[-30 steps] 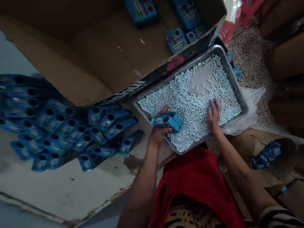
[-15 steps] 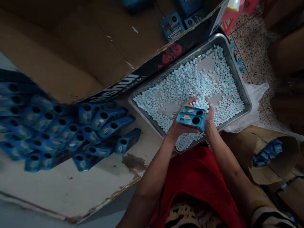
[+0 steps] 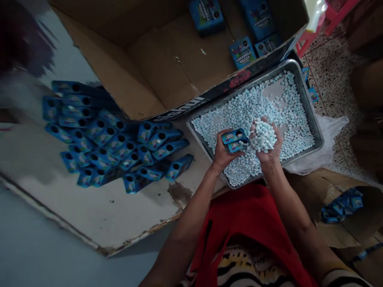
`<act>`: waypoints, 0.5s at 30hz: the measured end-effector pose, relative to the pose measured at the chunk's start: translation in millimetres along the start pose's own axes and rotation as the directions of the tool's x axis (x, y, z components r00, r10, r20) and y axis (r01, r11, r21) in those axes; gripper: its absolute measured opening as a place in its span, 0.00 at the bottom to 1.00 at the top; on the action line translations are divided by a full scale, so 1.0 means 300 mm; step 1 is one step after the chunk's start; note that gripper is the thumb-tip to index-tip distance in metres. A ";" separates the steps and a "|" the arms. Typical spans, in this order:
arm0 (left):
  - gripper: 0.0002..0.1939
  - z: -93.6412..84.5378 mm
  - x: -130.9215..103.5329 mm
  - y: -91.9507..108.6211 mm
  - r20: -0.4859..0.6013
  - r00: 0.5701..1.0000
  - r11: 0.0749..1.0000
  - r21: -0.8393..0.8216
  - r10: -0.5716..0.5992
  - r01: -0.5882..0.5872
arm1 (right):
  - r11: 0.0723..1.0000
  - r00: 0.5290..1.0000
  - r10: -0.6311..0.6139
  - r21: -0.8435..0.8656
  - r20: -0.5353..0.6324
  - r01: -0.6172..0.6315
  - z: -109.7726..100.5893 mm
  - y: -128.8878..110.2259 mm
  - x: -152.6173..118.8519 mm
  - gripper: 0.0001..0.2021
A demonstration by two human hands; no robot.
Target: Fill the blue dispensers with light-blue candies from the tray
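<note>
Blue cardboard makes up the two small boxes (image 3: 235,140) gripped side by side in the left hand (image 3: 224,150), fingers and thumb closed around their sides, the round openings facing up with pale pieces showing in them. They are held over the left half of the metal tray (image 3: 317,135), near its lower-left edge. Just beside them is the right hand (image 3: 274,147) — palm up, half open and cupped — with a heap of pale blue candies (image 3: 263,136) resting on it. More loose candies (image 3: 236,103) cover much of the tray, with bare patches toward its upper-right corner.

Along the tray's upper-left edge stands a large carton (image 3: 146,89), several printed packs (image 3: 243,52) at its right end. To the left, many open blue boxes (image 3: 101,147) crowd the worktop (image 3: 74,211), set in from its chipped lower edge — their round holes upward. A plastic bag (image 3: 333,137) lies by the tray's right edge.
</note>
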State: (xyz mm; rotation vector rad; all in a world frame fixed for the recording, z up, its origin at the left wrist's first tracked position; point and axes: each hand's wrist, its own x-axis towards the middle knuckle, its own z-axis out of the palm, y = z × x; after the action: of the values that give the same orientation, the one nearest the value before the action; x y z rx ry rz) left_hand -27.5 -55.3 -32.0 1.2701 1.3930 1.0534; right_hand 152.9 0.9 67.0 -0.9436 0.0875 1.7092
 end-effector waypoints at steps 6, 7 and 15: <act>0.46 -0.049 0.021 0.049 0.093 0.995 0.989 0.141 0.036 -0.049 | 0.986 0.993 -0.119 -0.117 0.009 0.120 0.037 0.036 0.000 0.13; 0.46 -0.057 0.028 0.051 0.128 0.990 0.978 0.194 0.055 -0.080 | 0.981 0.992 -0.126 -0.144 0.026 0.128 0.044 0.039 0.004 0.13; 0.37 -0.091 0.040 0.109 0.263 0.931 0.823 0.446 0.254 -0.351 | 0.950 0.969 -0.178 -0.229 0.170 0.215 0.101 0.063 0.034 0.15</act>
State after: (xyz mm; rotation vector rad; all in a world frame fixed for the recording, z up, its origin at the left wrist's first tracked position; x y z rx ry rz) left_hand -48.5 -40.4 4.0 1.9687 1.3781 0.7701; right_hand 120.2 16.9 73.7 -0.9679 -0.3140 1.6200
